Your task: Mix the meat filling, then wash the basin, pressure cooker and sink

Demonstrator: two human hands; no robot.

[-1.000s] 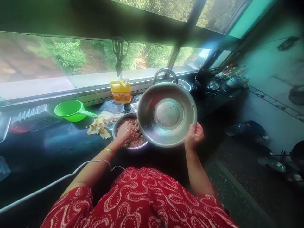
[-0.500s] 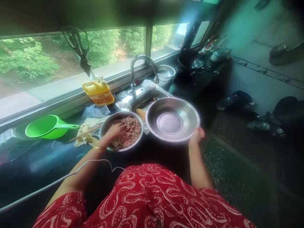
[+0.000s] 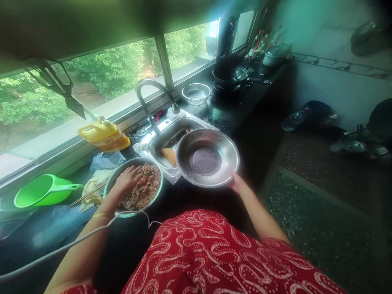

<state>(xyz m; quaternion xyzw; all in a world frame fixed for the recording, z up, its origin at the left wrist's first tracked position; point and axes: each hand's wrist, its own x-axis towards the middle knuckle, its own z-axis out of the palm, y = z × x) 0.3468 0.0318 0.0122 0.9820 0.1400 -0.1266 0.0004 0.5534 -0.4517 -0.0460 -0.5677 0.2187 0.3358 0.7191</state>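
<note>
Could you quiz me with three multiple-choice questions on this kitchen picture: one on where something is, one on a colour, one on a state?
1. Where is the left hand?
A. in the bowl of minced food
B. on the tap
C. on the jug

2. What colour is the scoop by the window?
A. red
B. green
C. blue

3. How is the big metal basin that the right hand holds?
A. full of water
B. lidded
C. empty

Answers: 1 A, the fingers rest on the mince; 2 B, it is bright green; 3 C, its bare bottom shows.
</note>
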